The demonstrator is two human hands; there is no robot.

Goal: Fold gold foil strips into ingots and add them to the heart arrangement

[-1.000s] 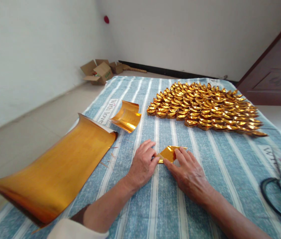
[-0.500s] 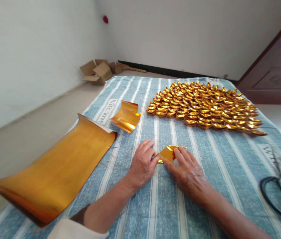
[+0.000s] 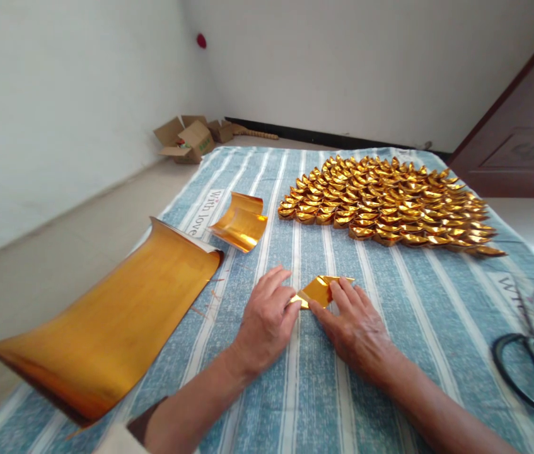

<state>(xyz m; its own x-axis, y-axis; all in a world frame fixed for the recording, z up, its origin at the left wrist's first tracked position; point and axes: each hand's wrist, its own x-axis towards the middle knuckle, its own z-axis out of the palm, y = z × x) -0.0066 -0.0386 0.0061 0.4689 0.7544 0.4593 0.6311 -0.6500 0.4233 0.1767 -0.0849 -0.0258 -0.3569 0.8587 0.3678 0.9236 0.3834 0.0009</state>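
**Gold Foil Piece Held Flat Between Both Hands**

A small folded gold foil piece (image 3: 319, 291) was located on the striped blue cloth (image 3: 389, 328), directly between the two hands and touching the fingertips of both. The left hand (image 3: 267, 321) was positioned at the piece's left corner, where the foil tip was pinched between thumb and forefinger; the remaining fingers were loosely curled on the cloth. The right hand (image 3: 354, 328) was laid nearly flat, fingers extended, and the piece's right portion was pressed down by its fingertips. Nothing was enclosed in that hand.

The piece was seen as thin, shiny metallic paper, creased into an angular, roughly triangular shape. A large curled gold sheet (image 3: 110, 318) was lying to the left, and a smaller curled sheet (image 3: 241, 222) beyond it. A dense heap of folded gold ingot shapes (image 3: 384, 205) was spread further back. Black-handled scissors (image 3: 526, 369) were lying at the right edge.
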